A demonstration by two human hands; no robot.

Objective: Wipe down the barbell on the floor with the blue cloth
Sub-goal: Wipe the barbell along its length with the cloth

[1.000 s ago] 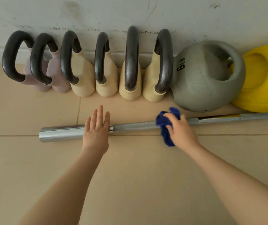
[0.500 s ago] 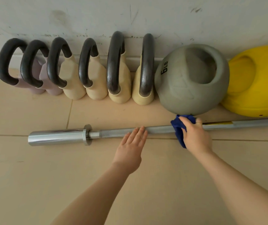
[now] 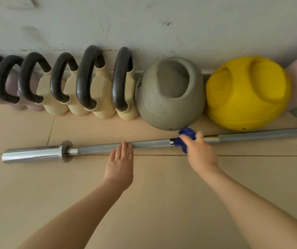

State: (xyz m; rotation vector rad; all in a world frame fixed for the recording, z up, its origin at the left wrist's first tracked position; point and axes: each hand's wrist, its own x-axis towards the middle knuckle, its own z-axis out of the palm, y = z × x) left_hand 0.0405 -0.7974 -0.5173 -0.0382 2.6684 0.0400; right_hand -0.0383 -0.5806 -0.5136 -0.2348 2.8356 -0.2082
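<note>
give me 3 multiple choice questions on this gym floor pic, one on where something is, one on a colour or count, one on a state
1. Where is the cloth?
A. on the bar, in front of the grey kettlebell
B. on the bar's left sleeve
C. on top of the yellow kettlebell

2. How many black-handled weights stand along the wall?
A. three
B. six
C. nine

3. How is the left hand?
A. fist round the bar
B. flat, fingers straight, tips at the bar
C. holding the cloth

Answers: 1 A, the right hand grips the cloth on the shaft just below the grey kettlebell. 2 B, six dark handles show in a row. 3 B, its fingers lie straight, reaching the shaft.
</note>
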